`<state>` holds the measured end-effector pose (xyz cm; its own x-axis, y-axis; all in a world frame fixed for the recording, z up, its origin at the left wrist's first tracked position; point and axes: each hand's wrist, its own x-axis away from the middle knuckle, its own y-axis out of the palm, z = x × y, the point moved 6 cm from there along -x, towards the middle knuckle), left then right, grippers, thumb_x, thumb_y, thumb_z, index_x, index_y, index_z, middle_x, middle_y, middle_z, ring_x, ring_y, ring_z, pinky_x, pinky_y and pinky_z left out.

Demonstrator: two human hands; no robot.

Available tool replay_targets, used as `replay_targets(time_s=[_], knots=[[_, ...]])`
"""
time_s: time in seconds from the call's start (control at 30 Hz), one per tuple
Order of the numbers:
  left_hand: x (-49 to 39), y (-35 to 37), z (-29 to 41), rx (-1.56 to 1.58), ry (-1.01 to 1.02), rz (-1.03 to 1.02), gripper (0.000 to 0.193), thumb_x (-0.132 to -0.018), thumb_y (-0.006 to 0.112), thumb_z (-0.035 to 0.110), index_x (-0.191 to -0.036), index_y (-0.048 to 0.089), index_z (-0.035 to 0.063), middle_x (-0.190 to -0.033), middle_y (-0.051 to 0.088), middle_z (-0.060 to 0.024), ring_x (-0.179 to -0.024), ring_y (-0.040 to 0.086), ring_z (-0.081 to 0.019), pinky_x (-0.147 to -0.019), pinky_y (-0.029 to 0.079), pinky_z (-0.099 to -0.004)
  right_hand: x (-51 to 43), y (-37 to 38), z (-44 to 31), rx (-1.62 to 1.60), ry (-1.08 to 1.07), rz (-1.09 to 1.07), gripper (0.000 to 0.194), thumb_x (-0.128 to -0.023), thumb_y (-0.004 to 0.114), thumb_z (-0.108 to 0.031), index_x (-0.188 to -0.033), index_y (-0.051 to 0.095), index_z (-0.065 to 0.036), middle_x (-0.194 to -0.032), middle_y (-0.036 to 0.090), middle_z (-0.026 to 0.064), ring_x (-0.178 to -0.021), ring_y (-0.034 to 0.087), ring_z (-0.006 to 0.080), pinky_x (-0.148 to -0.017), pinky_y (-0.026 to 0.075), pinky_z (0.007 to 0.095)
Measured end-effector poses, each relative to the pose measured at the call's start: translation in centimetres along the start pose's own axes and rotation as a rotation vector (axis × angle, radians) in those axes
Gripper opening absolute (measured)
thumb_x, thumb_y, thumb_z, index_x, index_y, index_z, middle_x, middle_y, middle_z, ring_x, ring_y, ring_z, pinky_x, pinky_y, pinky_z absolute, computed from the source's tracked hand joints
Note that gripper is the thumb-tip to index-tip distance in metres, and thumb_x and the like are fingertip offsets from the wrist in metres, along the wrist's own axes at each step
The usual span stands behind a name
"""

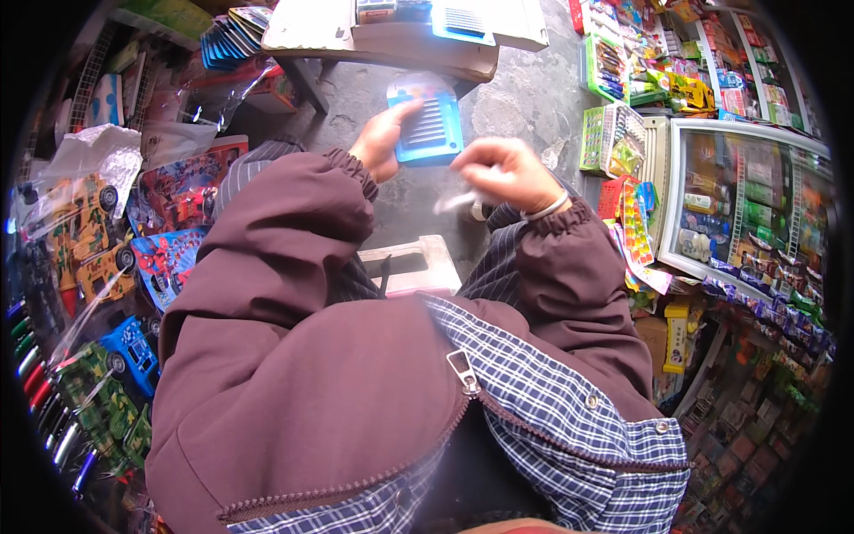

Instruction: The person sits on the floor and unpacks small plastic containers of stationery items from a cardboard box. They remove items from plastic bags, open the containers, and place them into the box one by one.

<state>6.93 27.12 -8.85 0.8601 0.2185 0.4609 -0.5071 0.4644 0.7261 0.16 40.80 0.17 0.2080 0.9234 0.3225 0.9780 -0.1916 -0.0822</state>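
My left hand (pixel 379 141) grips the left edge of a blue blister card (pixel 434 151), its thumb over the front. Under the clear plastic, a row of several thin, pale sticks lies side by side; their exact kind is hard to make out. Just right of the card, my right hand (pixel 512 172) is curled and blurred by motion, apart from the card. Below its fingers shows a blurred white strip (pixel 457 201); I cannot tell whether the hand holds it. A similar blue card (pixel 462 25) lies on the worn table (pixel 307 39) in front of me.
Several blue cards (pixel 230 45) are fanned out at the table's left. Packaged toy vehicles (pixel 100 230) crowd my left side. On the right stand a green basket (pixel 592 140), a red basket (pixel 608 197) and a glass-door cooler (pixel 679 193). A pale plastic object (pixel 442 259) sits between my legs.
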Motion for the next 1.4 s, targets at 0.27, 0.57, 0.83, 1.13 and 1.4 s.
replay_targets(time_s=[0.27, 0.57, 0.83, 1.13, 1.4], knots=[[0.5, 1.6, -0.4, -0.033, -0.020, -0.030, 0.036, -0.095, 0.049, 0.026, -0.123, 0.050, 0.0031, -0.109, 0.063, -0.0096, -0.095, 0.064, -0.0202, -0.084, 0.053, -0.0361, -1.7, -2.7, 3.1, -0.102, 0.059, 0.352, 0.020, -0.087, 0.068, -0.017, -0.095, 0.063, 0.000, -0.082, 0.063, 0.0019, -0.067, 0.059, 0.0049, -0.055, 0.044, 0.0166], [1.0, 3.0, 0.1, 0.099, 0.063, -0.062, 0.040, -0.095, 0.048, 0.037, -0.122, 0.054, 0.0071, -0.112, 0.062, -0.0055, -0.096, 0.062, -0.0178, -0.087, 0.049, -0.0336, -0.8, -3.5, 1.6, -0.379, 0.051, 0.286, 0.014, -0.087, 0.066, -0.017, -0.085, 0.057, -0.006, -0.075, 0.060, -0.0001, -0.059, 0.056, 0.0052, -0.050, 0.041, 0.0175], [1.4, 3.4, -1.0, 0.023, -0.070, -0.059, 0.035, -0.090, 0.053, 0.027, -0.114, 0.057, 0.0027, -0.103, 0.065, -0.0087, -0.093, 0.063, -0.0207, -0.087, 0.050, -0.0381, -1.2, -12.4, -1.6, -0.670, -0.233, 0.411, 0.011, -0.093, 0.055, -0.017, -0.095, 0.051, -0.007, -0.075, 0.056, 0.0018, -0.057, 0.053, 0.0104, -0.048, 0.042, 0.0219], [1.7, 1.6, -0.3, -0.085, -0.077, -0.044, 0.029, -0.087, 0.053, 0.013, -0.113, 0.054, 0.0008, -0.103, 0.063, -0.0092, -0.094, 0.062, -0.0207, -0.085, 0.050, -0.0368, -8.6, -12.4, -1.8, -0.439, -0.174, 0.469, 0.021, -0.087, 0.065, -0.015, -0.102, 0.062, -0.001, -0.083, 0.065, 0.0041, -0.066, 0.060, 0.0097, -0.058, 0.046, 0.0202], [1.9, 3.0, 0.6, -0.084, -0.007, -0.084, 0.035, -0.085, 0.056, 0.008, -0.120, 0.052, 0.0021, -0.106, 0.060, -0.0058, -0.093, 0.059, -0.0159, -0.083, 0.050, -0.0320, -4.1, -12.9, -2.8, -0.270, -0.195, 0.725, 0.019, -0.089, 0.064, -0.017, -0.099, 0.063, -0.001, -0.087, 0.066, 0.0056, -0.074, 0.063, 0.0097, -0.065, 0.050, 0.0210]])
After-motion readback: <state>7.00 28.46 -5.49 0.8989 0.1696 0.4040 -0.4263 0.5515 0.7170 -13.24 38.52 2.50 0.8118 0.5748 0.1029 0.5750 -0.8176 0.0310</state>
